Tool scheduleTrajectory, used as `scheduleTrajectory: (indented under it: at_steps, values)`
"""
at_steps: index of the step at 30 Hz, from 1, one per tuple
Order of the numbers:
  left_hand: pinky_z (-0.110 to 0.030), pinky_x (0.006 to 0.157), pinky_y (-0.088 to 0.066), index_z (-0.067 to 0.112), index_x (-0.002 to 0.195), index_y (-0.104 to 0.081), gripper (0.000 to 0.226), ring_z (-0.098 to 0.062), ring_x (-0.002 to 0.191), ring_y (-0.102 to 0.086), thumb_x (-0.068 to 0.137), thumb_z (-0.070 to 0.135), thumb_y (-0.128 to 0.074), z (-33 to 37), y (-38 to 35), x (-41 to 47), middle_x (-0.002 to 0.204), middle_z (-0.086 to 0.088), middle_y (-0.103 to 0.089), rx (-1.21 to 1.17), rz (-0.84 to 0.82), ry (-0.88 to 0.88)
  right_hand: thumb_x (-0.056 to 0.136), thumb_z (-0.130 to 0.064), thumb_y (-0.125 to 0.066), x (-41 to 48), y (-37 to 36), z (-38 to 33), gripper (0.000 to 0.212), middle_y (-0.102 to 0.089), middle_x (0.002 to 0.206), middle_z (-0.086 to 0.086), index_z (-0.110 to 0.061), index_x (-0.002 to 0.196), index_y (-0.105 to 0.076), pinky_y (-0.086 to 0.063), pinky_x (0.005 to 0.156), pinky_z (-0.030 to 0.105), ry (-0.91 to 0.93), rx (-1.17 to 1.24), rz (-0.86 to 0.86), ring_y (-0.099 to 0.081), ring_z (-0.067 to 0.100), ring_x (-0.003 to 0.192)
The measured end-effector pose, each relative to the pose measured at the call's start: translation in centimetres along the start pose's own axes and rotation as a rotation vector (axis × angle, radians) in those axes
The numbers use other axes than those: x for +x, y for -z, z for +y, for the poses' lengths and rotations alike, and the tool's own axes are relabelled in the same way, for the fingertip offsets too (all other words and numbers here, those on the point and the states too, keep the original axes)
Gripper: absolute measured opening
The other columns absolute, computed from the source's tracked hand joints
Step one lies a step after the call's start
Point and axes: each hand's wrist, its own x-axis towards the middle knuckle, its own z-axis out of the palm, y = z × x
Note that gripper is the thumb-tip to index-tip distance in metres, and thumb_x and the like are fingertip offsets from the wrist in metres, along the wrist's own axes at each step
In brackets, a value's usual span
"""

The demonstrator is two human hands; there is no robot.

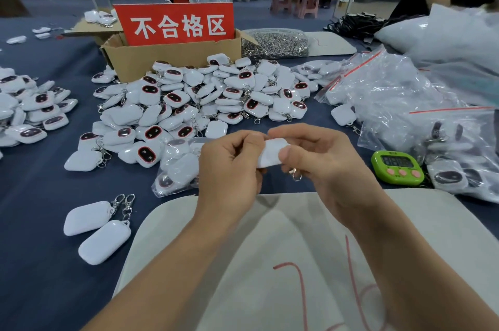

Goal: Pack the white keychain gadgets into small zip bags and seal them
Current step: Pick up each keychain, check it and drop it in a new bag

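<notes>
L hand [229,168] + R hand [326,166] pinching 1 white rounded plastic keychain gadget [272,153]; bag unclear. Some filled clear zip bags [448,166] done; large loose gadget pile [205,98] on dark-blue tabletop [40,222] remains.

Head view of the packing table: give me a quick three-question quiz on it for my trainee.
1. True or false: the left hand and the right hand grip the same white gadget.
2. What sits on the table just to the right of the hands? A. green timer B. scissors C. tape roll
3. Fill in: the red sign stands in a ___ box.
Key: 1 true; 2 A; 3 cardboard.
</notes>
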Motion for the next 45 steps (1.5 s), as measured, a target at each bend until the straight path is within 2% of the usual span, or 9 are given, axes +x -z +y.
scheduleTrajectory:
  at_steps: [4, 8, 11, 15, 24, 28, 32, 38, 45]
  values:
    - [-0.027, 0.044, -0.031, 0.017, 0.063, -0.069, 0.043, -0.017, 0.039, -0.041, 0.101, 0.030, -0.054, -0.4, -0.1, 0.3, 0.048, -0.003, -0.053, 0.079, 0.017, 0.070, 0.073, -0.006, -0.079, 0.0, 0.7, 0.2, 0.032, -0.079, 0.099, 0.015, -0.022, 0.101, -0.082, -0.053, 0.068, 0.024, -0.011, -0.066, -0.069, -0.069, 0.015, 0.083]
    - [-0.027, 0.051, -0.047, 0.025, 0.085, -0.078, 0.036, -0.017, 0.051, -0.061, 0.098, 0.047, -0.053, 0.1, -0.1, 0.0, 0.070, 0.000, -0.071, 0.085, -0.010, -0.044, 0.085, -0.027, -0.077, 0.2, 0.5, 0.4, 0.024, -0.073, 0.078, 0.014, -0.006, 0.095, -0.081, -0.048, 0.060, 0.026, -0.041, -0.028, 0.133, -0.058, 0.020, 0.064]
    - [-0.020, 0.065, -0.052, 0.033, 0.098, -0.076, 0.011, -0.012, 0.073, -0.069, 0.092, 0.036, -0.067, 0.5, -0.6, -0.5, 0.081, 0.011, -0.075, 0.231, -0.050, -0.178, 0.098, -0.032, -0.068, 0.2, 0.6, 0.5, 0.041, -0.065, 0.066, 0.015, 0.003, 0.079, -0.075, -0.041, 0.052, 0.029, -0.082, -0.064, 0.231, -0.052, 0.021, 0.053]
    - [-0.010, 0.063, -0.048, 0.030, 0.097, -0.076, 0.018, -0.001, 0.064, -0.066, 0.094, 0.014, -0.070, 0.6, -0.8, -0.5, 0.075, 0.013, -0.074, 0.174, -0.105, -0.177, 0.102, -0.026, -0.063, 0.1, 0.6, 0.2, 0.037, -0.066, 0.065, 0.014, -0.002, 0.077, -0.077, -0.042, 0.048, 0.026, -0.080, -0.094, 0.222, -0.055, 0.021, 0.051]
    - [-0.016, 0.063, -0.049, 0.029, 0.101, -0.075, 0.012, -0.008, 0.063, -0.064, 0.099, 0.022, -0.065, 0.5, -0.6, -0.3, 0.072, 0.007, -0.071, 0.176, -0.173, -0.210, 0.103, -0.031, -0.060, -0.1, 0.5, -0.1, 0.043, -0.064, 0.064, 0.015, -0.003, 0.075, -0.074, -0.040, 0.046, 0.025, -0.124, -0.052, 0.214, -0.049, 0.020, 0.047]
    - [-0.016, 0.068, -0.053, 0.049, 0.107, -0.072, 0.042, -0.007, 0.072, -0.070, 0.086, 0.013, -0.076, 0.6, -0.3, -0.1, 0.080, 0.010, -0.076, 0.128, -0.209, -0.191, 0.104, -0.033, -0.059, 0.0, 0.4, -0.1, 0.045, -0.061, 0.060, 0.014, -0.005, 0.070, -0.070, -0.039, 0.044, 0.023, -0.168, -0.018, 0.233, -0.045, 0.020, 0.043]
    - [-0.009, 0.074, -0.045, 0.045, 0.125, -0.066, 0.052, 0.001, 0.080, -0.063, 0.082, 0.018, -0.074, -0.2, -0.1, -0.1, 0.081, 0.020, -0.068, 0.477, 0.001, -0.242, 0.102, -0.035, -0.063, 0.4, 0.4, 0.0, 0.047, -0.054, 0.052, 0.009, -0.013, 0.061, -0.063, -0.031, 0.041, 0.025, -0.218, 0.058, 0.362, -0.036, 0.019, 0.041]
    - [-0.035, 0.082, -0.041, 0.031, 0.136, -0.061, 0.055, -0.022, 0.097, -0.056, 0.083, 0.036, -0.074, -0.3, 0.9, 0.4, 0.095, 0.007, -0.065, 1.057, 0.002, -0.208, 0.104, -0.018, -0.061, 0.7, 0.9, 0.7, 0.023, -0.069, 0.064, 0.008, -0.005, 0.086, -0.069, -0.039, 0.045, 0.019, -0.262, 0.079, 0.484, -0.052, 0.012, 0.047]
    - [-0.039, 0.073, -0.049, 0.030, 0.146, -0.053, 0.055, -0.018, 0.071, -0.053, 0.094, 0.012, -0.058, -0.2, 1.1, 0.5, 0.067, 0.009, -0.052, 0.767, 0.025, -0.250, 0.097, -0.005, -0.062, 0.9, -1.1, 1.6, 0.014, -0.073, 0.067, 0.006, -0.010, 0.091, -0.074, -0.043, 0.047, 0.019, -0.201, -0.142, 0.360, -0.056, 0.011, 0.049]
